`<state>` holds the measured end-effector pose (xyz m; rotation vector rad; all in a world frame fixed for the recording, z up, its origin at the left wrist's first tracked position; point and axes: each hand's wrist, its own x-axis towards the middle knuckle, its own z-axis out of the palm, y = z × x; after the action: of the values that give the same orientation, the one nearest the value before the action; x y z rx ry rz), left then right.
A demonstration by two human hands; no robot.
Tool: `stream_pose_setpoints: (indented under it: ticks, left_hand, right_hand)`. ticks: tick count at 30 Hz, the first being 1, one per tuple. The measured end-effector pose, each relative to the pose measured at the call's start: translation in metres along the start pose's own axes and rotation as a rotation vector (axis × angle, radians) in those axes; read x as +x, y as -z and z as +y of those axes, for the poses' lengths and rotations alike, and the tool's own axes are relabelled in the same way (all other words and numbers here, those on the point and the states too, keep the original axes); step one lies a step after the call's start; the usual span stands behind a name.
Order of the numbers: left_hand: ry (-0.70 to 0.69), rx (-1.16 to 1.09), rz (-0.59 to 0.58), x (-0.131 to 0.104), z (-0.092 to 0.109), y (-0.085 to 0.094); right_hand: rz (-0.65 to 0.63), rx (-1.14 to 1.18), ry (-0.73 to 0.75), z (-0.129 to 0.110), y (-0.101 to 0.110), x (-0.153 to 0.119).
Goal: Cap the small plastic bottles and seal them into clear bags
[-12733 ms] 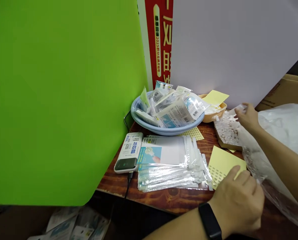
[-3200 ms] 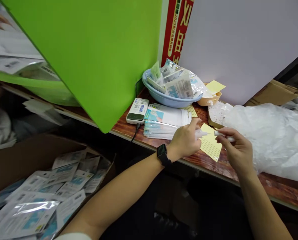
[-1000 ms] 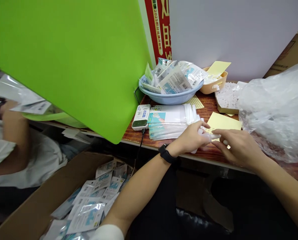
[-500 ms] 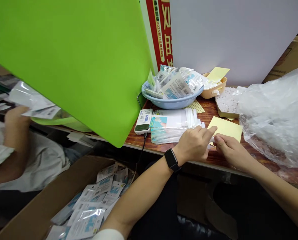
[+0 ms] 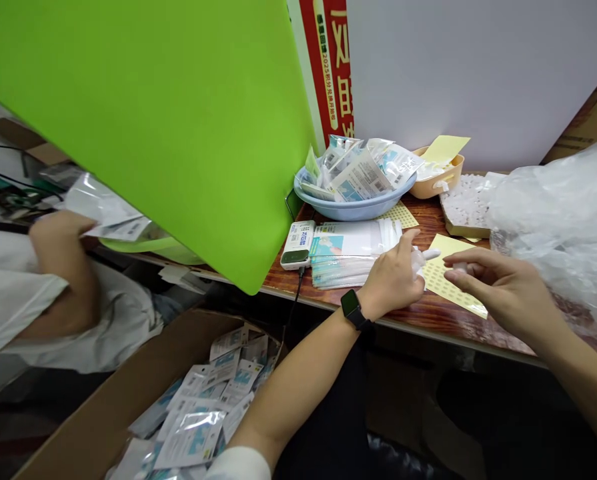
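My left hand (image 5: 394,280), with a black watch on its wrist, is closed around a small white object with a narrow pointed tip (image 5: 431,254); the rest of it is hidden by my fingers. My right hand (image 5: 508,287) pinches a small translucent white piece (image 5: 460,267), like a cap, just right of that tip and apart from it. Below and between the hands lies a yellow sheet of small round stickers (image 5: 451,288). Left of my left hand, a stack of printed clear pouches (image 5: 345,257) rests on the table.
A blue basin (image 5: 353,208) of filled pouches stands behind the stack, beside a small orange basket (image 5: 431,187). A white device (image 5: 297,245) sits left. Plastic bags (image 5: 558,207) bulge at right. A cardboard box (image 5: 103,400) of pouches stands below. A co-worker's hand (image 5: 61,230) shows beyond the green panel (image 5: 178,120).
My hands have moved apart, the right one drawing away with the small piece. The white pointed tip now shows in my left hand. The yellow sheet's sticker dots are visible now.
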<state>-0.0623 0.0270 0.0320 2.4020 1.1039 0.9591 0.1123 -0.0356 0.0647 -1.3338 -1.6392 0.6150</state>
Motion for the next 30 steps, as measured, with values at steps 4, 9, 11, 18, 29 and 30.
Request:
stream_pose_setpoints:
  ticks: [4,9,11,18,29,30]
  left_hand:
    - [-0.058,0.074,0.0,0.001,0.005,-0.002]
    - [-0.157,0.148,0.02,0.0,0.006,-0.006]
    - [-0.184,0.178,0.02,-0.001,0.004,-0.007]
    - [-0.271,0.343,0.024,-0.001,0.001,-0.007]
    - [-0.234,0.335,0.073,-0.002,0.0,-0.008]
    - [-0.236,0.338,0.081,-0.002,0.0,-0.008]
  right_hand:
    - [-0.005,0.048,0.129,0.0,-0.005,0.0]
    - [0.01,-0.151,0.352,0.003,-0.011,0.002]
    - [-0.026,-0.166,0.393,0.005,-0.013,0.002]
    - [-0.045,-0.227,0.487,0.012,-0.012,0.001]
    - [-0.029,-0.228,0.47,0.015,-0.014,0.004]
    - [-0.033,-0.231,0.455,0.015,-0.015,0.004]
